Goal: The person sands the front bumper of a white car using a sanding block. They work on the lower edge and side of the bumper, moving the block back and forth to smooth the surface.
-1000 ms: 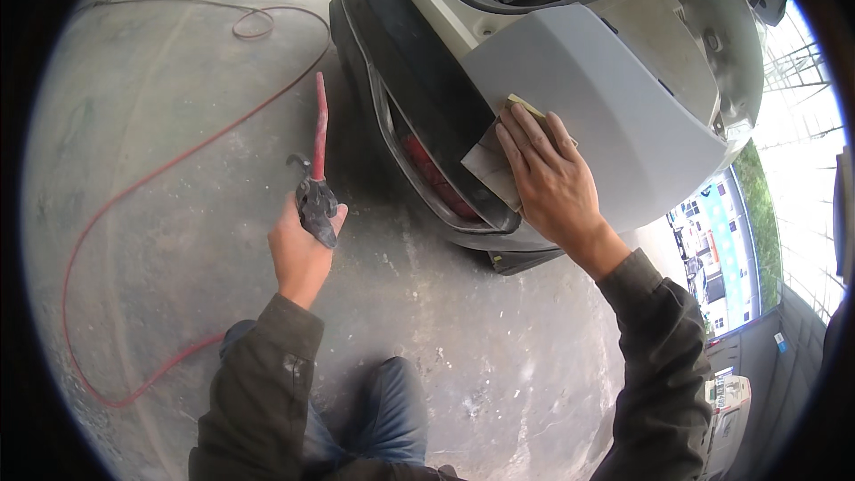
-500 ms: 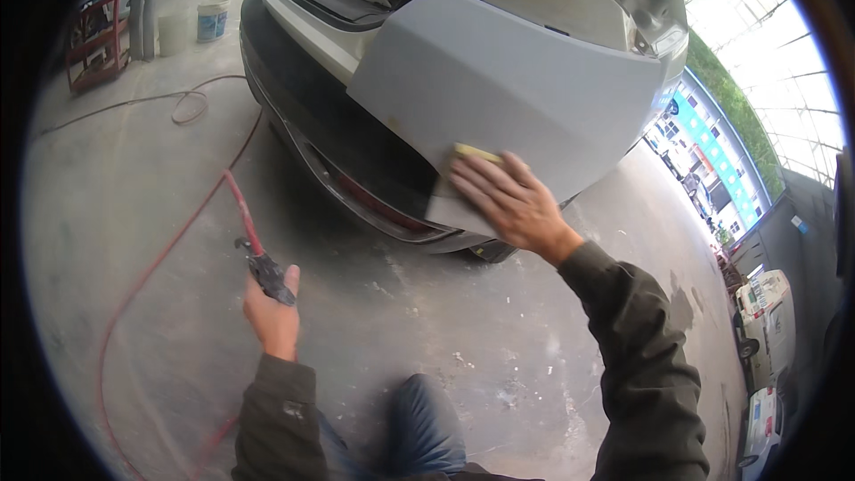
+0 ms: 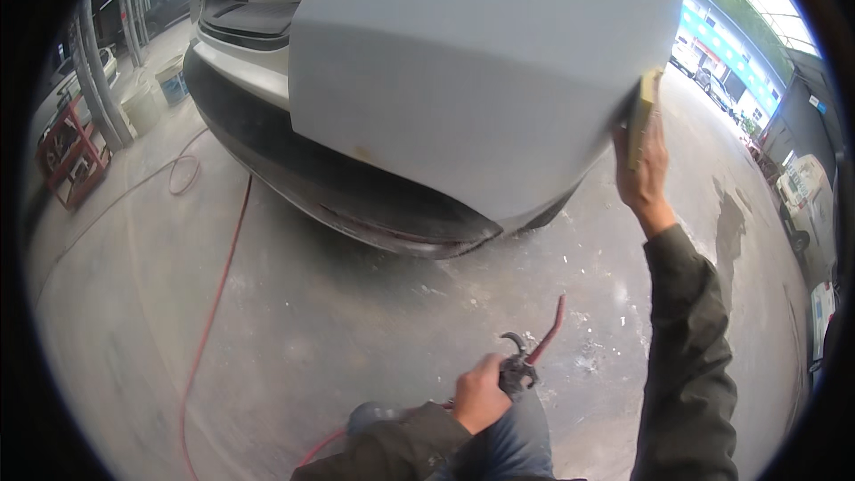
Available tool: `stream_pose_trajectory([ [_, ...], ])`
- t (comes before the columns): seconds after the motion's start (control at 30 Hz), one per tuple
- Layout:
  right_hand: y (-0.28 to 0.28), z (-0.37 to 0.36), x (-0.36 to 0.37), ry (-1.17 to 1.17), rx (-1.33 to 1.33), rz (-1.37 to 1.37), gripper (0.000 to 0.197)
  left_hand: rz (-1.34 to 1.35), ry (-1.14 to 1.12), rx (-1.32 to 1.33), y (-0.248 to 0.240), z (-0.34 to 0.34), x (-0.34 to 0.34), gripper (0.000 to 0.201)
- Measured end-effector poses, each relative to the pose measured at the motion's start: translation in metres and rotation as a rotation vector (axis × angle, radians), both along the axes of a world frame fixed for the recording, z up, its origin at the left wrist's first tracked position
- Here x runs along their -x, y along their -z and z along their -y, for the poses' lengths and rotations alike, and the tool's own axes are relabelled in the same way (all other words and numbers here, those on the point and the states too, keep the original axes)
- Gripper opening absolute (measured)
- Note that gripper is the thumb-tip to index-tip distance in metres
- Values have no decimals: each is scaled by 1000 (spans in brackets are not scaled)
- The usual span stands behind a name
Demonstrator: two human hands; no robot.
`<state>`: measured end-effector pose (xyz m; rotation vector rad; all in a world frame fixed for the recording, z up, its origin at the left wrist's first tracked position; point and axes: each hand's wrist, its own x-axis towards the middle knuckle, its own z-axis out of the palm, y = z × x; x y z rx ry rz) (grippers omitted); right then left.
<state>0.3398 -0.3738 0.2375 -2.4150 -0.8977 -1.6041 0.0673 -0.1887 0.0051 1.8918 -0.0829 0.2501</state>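
Head view: right hand point(image 3: 647, 174) grasping a yellow sanding block point(image 3: 640, 125), block on the hand's left side, at the grey panel's point(image 3: 463, 80) right edge; contact unclear. Block's long axis near upright, top tipped slightly right. Left hand point(image 3: 482, 395) clenched round a black air gun point(image 3: 514, 376), low by the knee, red nozzle point(image 3: 549, 334) up and right. Right hand much nearer the panel.

car panel point(image 3: 481, 80): smooth, matt | block point(image 3: 640, 125): matt | bumper point(image 3: 276, 156): dull, plastic-looking | sleeve point(image 3: 690, 330): cloth
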Motion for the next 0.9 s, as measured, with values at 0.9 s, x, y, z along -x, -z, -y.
stream_pose_trajectory([
  [0.9,-21,53,-51,-484,172,182,63,-137,-928,259,-22,139,-22,21],
])
